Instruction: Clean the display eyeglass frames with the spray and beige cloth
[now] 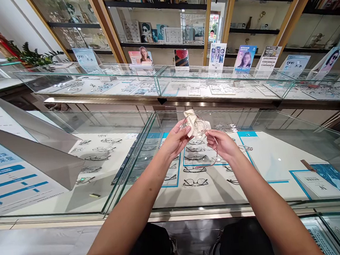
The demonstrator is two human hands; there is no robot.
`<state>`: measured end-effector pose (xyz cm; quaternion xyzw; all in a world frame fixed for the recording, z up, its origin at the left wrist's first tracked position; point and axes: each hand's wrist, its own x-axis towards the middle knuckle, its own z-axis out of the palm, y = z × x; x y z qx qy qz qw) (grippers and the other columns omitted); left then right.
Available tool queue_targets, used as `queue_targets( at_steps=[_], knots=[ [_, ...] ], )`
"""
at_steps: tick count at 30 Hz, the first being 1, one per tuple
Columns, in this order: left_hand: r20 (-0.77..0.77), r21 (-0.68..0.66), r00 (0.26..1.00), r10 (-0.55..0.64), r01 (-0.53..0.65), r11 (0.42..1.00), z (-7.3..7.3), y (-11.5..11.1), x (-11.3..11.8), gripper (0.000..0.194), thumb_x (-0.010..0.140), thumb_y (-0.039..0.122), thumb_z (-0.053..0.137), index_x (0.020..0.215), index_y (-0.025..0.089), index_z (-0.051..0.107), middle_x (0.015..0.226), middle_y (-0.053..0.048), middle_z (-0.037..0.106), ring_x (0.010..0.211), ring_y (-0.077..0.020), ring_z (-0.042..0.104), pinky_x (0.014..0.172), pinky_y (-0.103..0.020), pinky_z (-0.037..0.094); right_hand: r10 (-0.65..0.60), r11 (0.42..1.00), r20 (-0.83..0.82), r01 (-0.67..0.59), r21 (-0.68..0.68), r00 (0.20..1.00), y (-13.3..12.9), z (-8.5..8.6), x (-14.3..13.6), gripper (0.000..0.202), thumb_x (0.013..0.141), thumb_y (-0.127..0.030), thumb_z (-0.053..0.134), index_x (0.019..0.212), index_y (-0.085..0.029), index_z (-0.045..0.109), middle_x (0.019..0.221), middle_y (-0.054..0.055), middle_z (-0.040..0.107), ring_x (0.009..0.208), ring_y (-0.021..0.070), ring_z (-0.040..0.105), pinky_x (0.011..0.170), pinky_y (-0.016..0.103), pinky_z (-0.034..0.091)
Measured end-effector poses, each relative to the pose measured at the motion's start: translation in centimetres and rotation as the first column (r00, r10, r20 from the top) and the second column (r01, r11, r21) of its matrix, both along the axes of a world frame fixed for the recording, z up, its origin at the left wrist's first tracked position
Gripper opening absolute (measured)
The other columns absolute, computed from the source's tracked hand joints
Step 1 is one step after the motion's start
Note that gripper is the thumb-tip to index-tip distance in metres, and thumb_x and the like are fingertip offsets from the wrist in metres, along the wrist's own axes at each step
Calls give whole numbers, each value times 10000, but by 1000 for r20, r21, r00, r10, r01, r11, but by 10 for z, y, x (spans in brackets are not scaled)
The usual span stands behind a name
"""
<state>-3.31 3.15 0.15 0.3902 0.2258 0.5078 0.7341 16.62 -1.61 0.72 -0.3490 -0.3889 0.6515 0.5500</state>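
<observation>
Both hands are raised over a glass display case. My left hand is closed on a crumpled cream cloth, thumb and fingers pinching its left side. My right hand pinches a thin-framed pair of glasses at the cloth's right edge; one temple hangs down below the fingers. The cloth covers part of the glasses, so the lenses are mostly hidden. Beneath the hands, rows of glasses lie inside the case on white and blue-edged sheets.
At the left, large folded signs stand on the glass. A second glass case with many frames and upright cards runs behind. Shelves with pictures and trophies line the back. A booklet lies at the right.
</observation>
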Motion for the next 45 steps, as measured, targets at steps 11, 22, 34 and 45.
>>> queue_targets(
  at_steps=[11, 22, 34, 45],
  knots=[
    [-175, 121, 983, 58, -37, 992, 2, -5, 5, 564, 731, 359, 907, 1198, 208, 630, 982, -36, 750, 815, -142, 672, 757, -263, 473, 26, 998, 124, -32, 49, 992, -1, -1, -5, 198, 705, -370, 831, 739, -181, 781, 717, 16, 625, 596, 104, 376, 569, 305, 275],
    [-217, 143, 976, -19, 51, 988, 6, -9, 3, 500, 805, 420, 833, 1258, 252, 707, 1090, -49, 731, 875, -147, 646, 765, -270, 466, -27, 999, 43, 26, 23, 999, 2, -6, -1, 186, 697, -359, 848, 745, -190, 784, 771, 22, 652, 601, 99, 424, 543, 278, 307],
    [-441, 251, 883, 160, -50, 967, 10, -3, -11, 421, 728, 445, 874, 962, 182, 644, 736, 11, 670, 649, -110, 546, 655, -259, 407, -43, 999, 63, 43, -2, 997, 1, 0, 0, 233, 632, -375, 879, 734, -199, 764, 725, 5, 654, 598, 107, 421, 554, 297, 283],
    [-669, 630, 458, 585, -69, 774, 17, -8, -17, 271, 881, 427, 667, 731, 207, 617, 768, 6, 623, 748, -151, 548, 714, -287, 403, -18, 999, 113, 22, -40, 993, -1, 2, -2, 261, 630, -395, 855, 724, -169, 764, 549, -44, 461, 562, 98, 367, 563, 305, 213]
  ],
)
